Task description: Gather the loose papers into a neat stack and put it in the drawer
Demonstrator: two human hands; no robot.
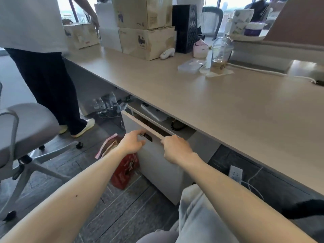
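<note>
1. Drawer [157, 162]: it stands part-way out from under the desk [210, 106], and both of your hands are at the top edge of its front panel.
2. Right hand [177, 149]: your fingers are curled over that top edge and are grasping it.
3. Left hand [132, 143]: your fingertips reach the same edge beside a small dark plate (possibly a lock). Whether they clamp the edge or only touch it cannot be told.
4. Papers: neither hand carries a stack, and no loose sheets are visible on the desk above your grip. Treat their location as unconfirmed.
5. Drawer contents: the gap just beyond your grip shows something dark and brownish. It is too shadowed to identify, so a stack may or may not lie there.
6. Progress (a judgement only): if the stack is inside, only closing the drawer is left. If it is not, gathering, squaring and stowing all remain.
7. Other containers:
   - A red bag [125, 170] stands on the floor just left of and below your grip, with something pink poking out of its top.
   - A clear cup [220, 57], up and to the right of your grip, holds a little amber liquid.
   - Stacked cardboard boxes [145, 28], far above your grip, are shut.
</note>
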